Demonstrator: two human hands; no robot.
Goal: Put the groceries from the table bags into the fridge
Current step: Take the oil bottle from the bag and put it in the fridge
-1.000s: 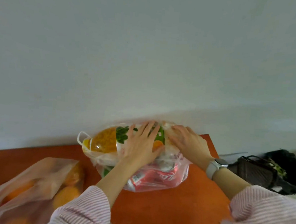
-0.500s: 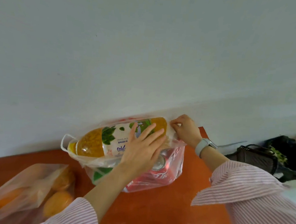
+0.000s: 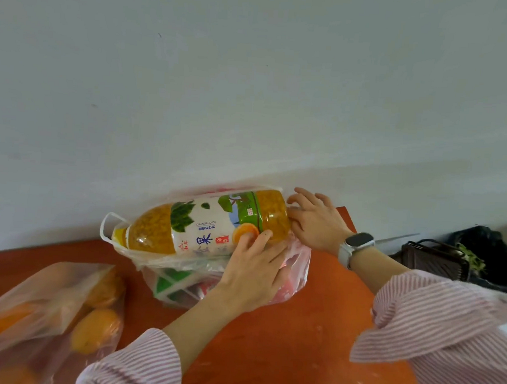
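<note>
A big orange juice bottle lies on its side on top of a thin plastic bag of groceries, at the back of the orange-red table against the wall. Its cap end points left and its base points right. My left hand grips the bottle's near side by the base, fingers curled up over the label. My right hand cups the base end with curled fingers. Red and green packages show through the bag; the rest of its contents are hidden.
A second clear bag holding several oranges lies at the table's near left. Off the table's right edge, lower down, sit a dark slatted basket and a black bag. A pale wall rises right behind the table.
The bag film has slipped down off the bottle, which now lies bare on top. My right hand moved to the bottle's base end, and my left hand slid lower toward that end.
</note>
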